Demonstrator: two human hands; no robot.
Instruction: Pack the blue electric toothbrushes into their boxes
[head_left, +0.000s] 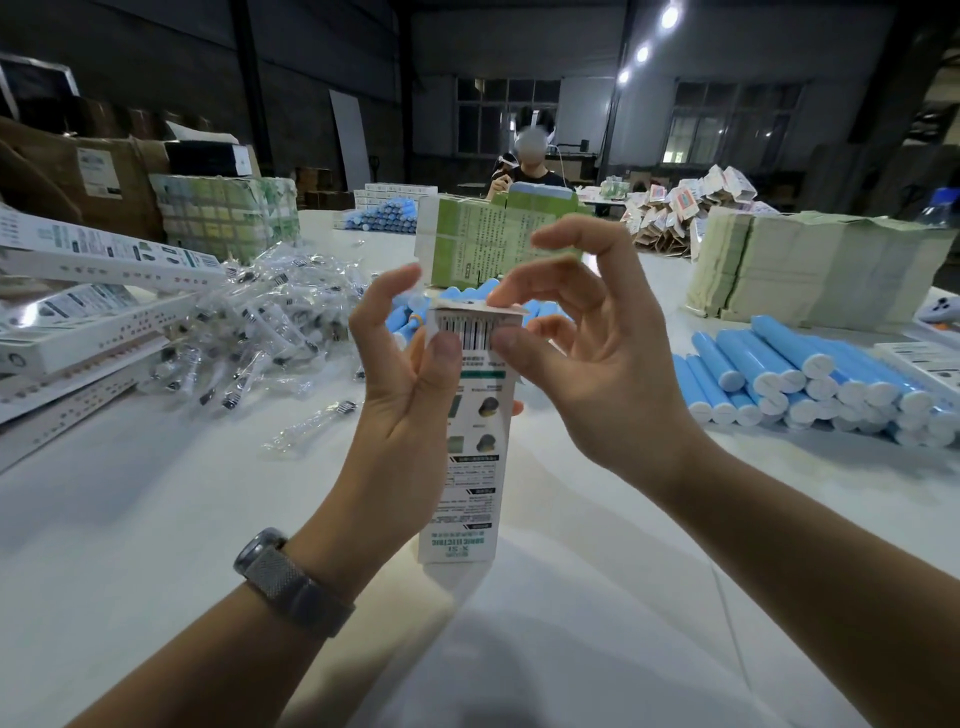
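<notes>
The left hand (410, 395) grips a tall white box (470, 441) upright above the counter (156, 545), thumb on its barcode, while the right hand (582, 364) pinches the top flap (480, 312) with forefinger and thumb, the other fingers spread. It seems this box is being closed; I cannot see what is inside. Much work is left, I think: blue toothbrushes (810, 384) lie in a big pile at the right, flat boxes (98, 322) are stacked at the left, and wrapped brush heads (260, 322) lie beside them.
</notes>
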